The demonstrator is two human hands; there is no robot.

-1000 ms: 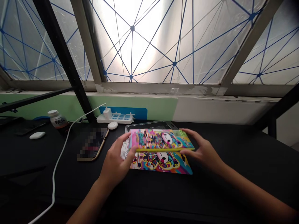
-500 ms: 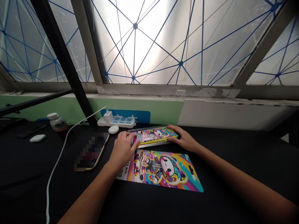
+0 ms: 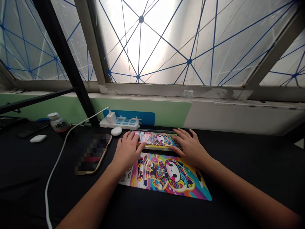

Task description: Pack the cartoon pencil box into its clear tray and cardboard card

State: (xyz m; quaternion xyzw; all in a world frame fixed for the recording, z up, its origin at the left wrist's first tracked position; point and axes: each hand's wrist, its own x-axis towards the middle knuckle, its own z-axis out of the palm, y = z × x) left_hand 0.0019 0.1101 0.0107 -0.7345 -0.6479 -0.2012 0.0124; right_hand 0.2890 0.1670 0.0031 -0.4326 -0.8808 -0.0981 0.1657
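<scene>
A long, flat pencil box (image 3: 154, 139) with a bright cartoon print and a yellow front edge lies on the black table, with clear plastic showing along its far side. My left hand (image 3: 128, 149) holds its left end, thumb at the front edge and fingers over the top. At the right end, my right hand (image 3: 192, 148) spans the box between its thumb and spread fingertips. Just in front lies a printed card (image 3: 166, 175) with a matching character, its left part under my left hand and wrist. Both palms hide the ends of the box.
Left of my hands lies a phone (image 3: 95, 154), its screen blurred. Beyond it are a round white case (image 3: 116, 131) and a power strip (image 3: 126, 122) with a white cable (image 3: 60, 159). Farther left stand a bottle (image 3: 57, 123) and a white mouse-shaped object (image 3: 38, 138).
The pencil box has come level and lies straighter, its right end lower. My right hand has turned palm-down with its fingers more spread. The card looks unmoved.
</scene>
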